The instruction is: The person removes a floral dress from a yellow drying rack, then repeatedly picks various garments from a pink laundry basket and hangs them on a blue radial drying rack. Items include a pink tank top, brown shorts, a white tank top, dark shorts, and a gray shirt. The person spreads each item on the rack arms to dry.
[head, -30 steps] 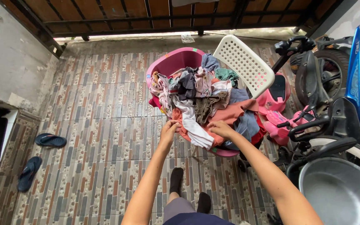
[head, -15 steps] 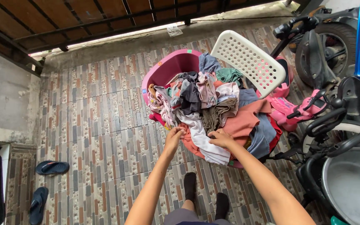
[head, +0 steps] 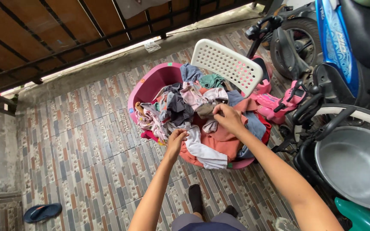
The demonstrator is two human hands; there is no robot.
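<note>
Heaped laundry (head: 202,115) in pink tub (head: 150,83), mid-floor, left of scooter (head: 339,47). Left hand (head: 175,141) pinched on white garment (head: 202,149) at near rim; right hand (head: 229,119) clenched on brownish cloth (head: 208,110) atop heap, probably to separate pieces. Garments crumpled, mixed colours, spilling over near edge.

A tub (head: 148,83) stands on the tiled floor (head: 82,154), heaped with clothes (head: 193,115), and a perforated chair (head: 228,64) leans at its far right side. Right of the tub stand a toy scooter (head: 279,102), a motorbike (head: 335,47) and a metal basin (head: 356,167). A sandal (head: 41,212) lies well apart at the near left.
</note>
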